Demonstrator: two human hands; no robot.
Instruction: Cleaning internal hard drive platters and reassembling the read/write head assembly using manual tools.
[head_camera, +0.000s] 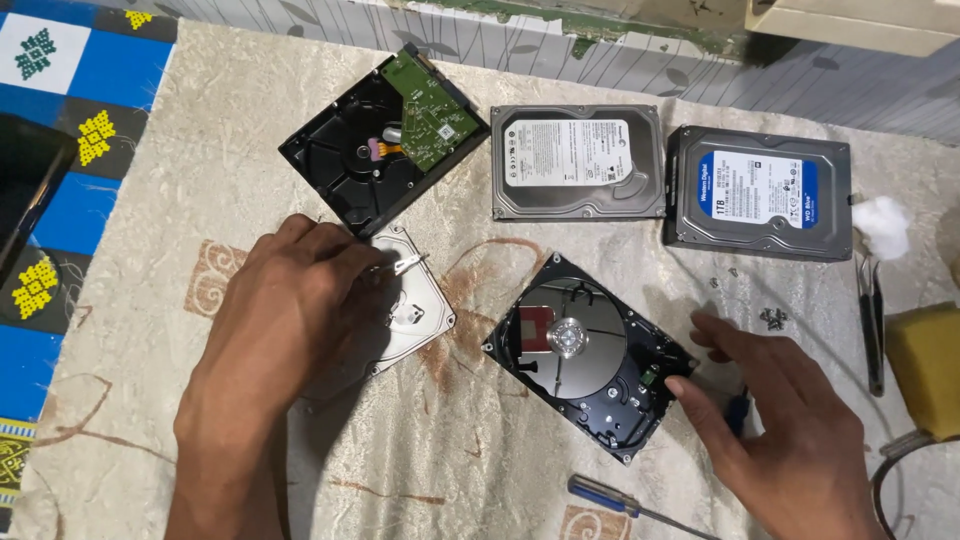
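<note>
A: Where is the left hand (290, 300)?

B: At about 9 o'clock from the opened hard drive (590, 355), lying over a silver drive lid (415, 315) on the cloth-covered table (480, 460). Its grip is narrow, thumb and fingers pinched on a small metal piece (408, 264) at the lid's upper edge.

A: And the right hand (790, 420)?

B: At 4 o'clock from the opened drive, fingers spread wide and holding nothing I can see. One fingertip touches the drive's right edge. Something dark and blue lies partly under the palm; I cannot tell what it is.

A: What does the opened drive show?

B: Its shiny platter, facing up, in the middle of the table.

A: What lies around it?

B: At 11 o'clock, a black drive turned over with a green circuit board (430, 105). At 12 o'clock, a grey closed drive (578, 162). At 1 o'clock, a dark drive with a blue label (760, 192). A blue-handled screwdriver (605, 494) lies at 6 o'clock, loose screws (772, 318) at 2 o'clock, tweezers (872, 310) and a yellow sponge (925, 365) at 3 o'clock.
</note>
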